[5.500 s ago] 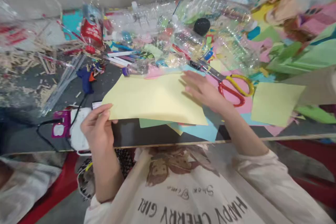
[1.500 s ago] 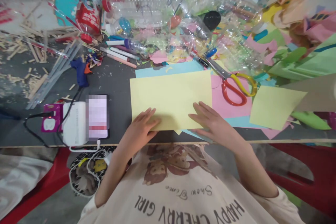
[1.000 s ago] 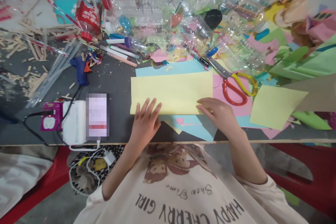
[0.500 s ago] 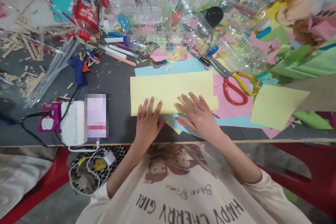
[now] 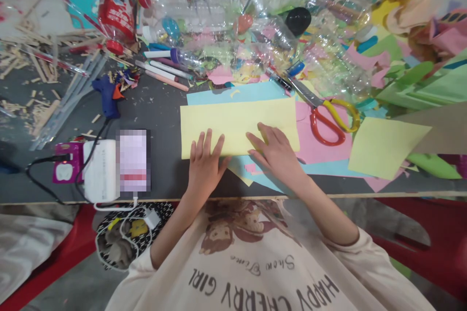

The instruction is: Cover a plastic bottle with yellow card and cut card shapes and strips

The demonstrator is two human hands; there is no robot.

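A folded sheet of yellow paper (image 5: 233, 121) lies flat before me, its fold along the near edge. My left hand (image 5: 206, 163) rests on its near left part, fingers spread and pressing down. Toward the right end, my right hand (image 5: 279, 153) lies on the sheet with its fingers stretched out. Under the yellow paper are light blue paper (image 5: 215, 96) and pink paper (image 5: 310, 150), both partly covered. Scissors (image 5: 328, 119) with one red and one yellow handle lie half open just right of the sheet.
At left are a blue glue gun (image 5: 108, 99), a white power strip (image 5: 100, 170) and a phone (image 5: 134, 160) with cables. Markers (image 5: 166, 77), plastic bottles (image 5: 204, 14) and paper scraps crowd the back. Another yellow piece (image 5: 386, 148) lies at right.
My right hand has slid across the yellow paper, and its fingers are closer together. The flap that stuck out at the sheet's right end now lines up better. My left hand moved slightly forward.
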